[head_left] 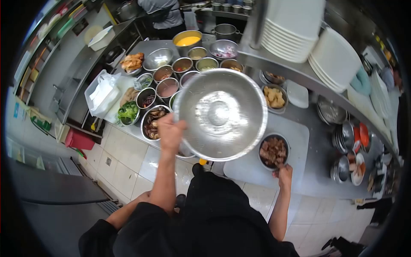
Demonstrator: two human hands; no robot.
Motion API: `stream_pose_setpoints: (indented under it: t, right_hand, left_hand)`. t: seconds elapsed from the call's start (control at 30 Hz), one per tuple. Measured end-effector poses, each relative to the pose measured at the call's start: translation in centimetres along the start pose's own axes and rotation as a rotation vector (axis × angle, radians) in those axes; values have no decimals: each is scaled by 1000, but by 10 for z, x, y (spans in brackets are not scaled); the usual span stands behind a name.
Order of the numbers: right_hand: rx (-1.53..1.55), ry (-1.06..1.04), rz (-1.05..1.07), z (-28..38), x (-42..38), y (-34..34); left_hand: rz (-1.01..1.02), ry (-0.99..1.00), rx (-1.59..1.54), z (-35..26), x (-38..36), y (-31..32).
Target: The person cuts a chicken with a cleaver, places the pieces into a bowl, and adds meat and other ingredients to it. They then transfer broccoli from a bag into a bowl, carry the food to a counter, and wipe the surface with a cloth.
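Observation:
My left hand [170,133] is closed on the left rim of a large, shiny metal mixing bowl [220,113]. The bowl is tipped so that its bare inside faces me, and it covers part of the counter behind it. At the right, my right hand [283,172] pinches the near rim of a smaller metal bowl with browned meat chunks [273,150] in it. This smaller bowl is over a white cutting board [295,147]. Just left of my left hand stands a metal bowl of sliced mushrooms [153,122].
Several metal containers of ingredients crowd the counter, including a pot of yellow liquid [187,39] and chopped greens [127,112]. White plates [291,34] are stacked on the shelf at right. Another forearm [128,210] shows at lower left; a person [162,15] stands at the back.

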State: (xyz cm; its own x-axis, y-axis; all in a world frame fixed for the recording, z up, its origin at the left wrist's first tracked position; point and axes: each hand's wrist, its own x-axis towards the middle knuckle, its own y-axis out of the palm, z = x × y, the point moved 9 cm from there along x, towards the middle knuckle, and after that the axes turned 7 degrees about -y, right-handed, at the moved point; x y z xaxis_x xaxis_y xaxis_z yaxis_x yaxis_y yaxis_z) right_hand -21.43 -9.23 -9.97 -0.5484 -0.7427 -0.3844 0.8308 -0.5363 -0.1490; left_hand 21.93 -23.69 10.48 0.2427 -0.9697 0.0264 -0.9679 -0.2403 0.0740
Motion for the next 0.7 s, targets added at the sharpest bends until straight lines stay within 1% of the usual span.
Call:
stream_pose_setpoints:
  t: [0.1,0.17,0.23,0.3,0.37,0.43,0.47,0.5,0.53,0.57,0.6,0.63,0.7]
  right_hand:
    - [49,13,5,-7,-2,2]
    - [48,28,-2,-4,-8,5]
    - [55,54,-30,2,-17,12]
    - [30,13,-17,18,-28,25]
    - [17,10,-36,42,-43,39]
    - [9,-43,50,72,-55,73]
    - [3,-51,90,88,-60,94]
    - [-9,-38,87,99,-63,112]
    - [-11,-64,134,111,-65,135]
    - [-10,-92,183,125,-66,160]
    - [-15,-87,187,136,-66,181]
    - [-18,-114,251,151,-66,207]
    - [-35,-155,333,170,-60,260]
  left_hand:
    - [-286,-124,-3,19,50,-97]
    - [-413,-61,-199,25,97,-131]
    - [-413,-57,-262,52,173,-160]
    - [-467,-123,-303,64,238,-172]
    - [-461,-184,-330,91,307,-183]
    - [-369,-260,-387,127,379,-193]
    - [-276,-263,-450,133,400,-185]
    - [-187,-262,-511,133,410,-177]
    - [-69,-330,-530,136,415,-165]
    - [-18,-423,-458,143,416,-161]
    - [65,-445,-338,136,405,-154]
    - [149,-461,-219,123,381,-144]
    - [452,-450,-54,86,306,-106]
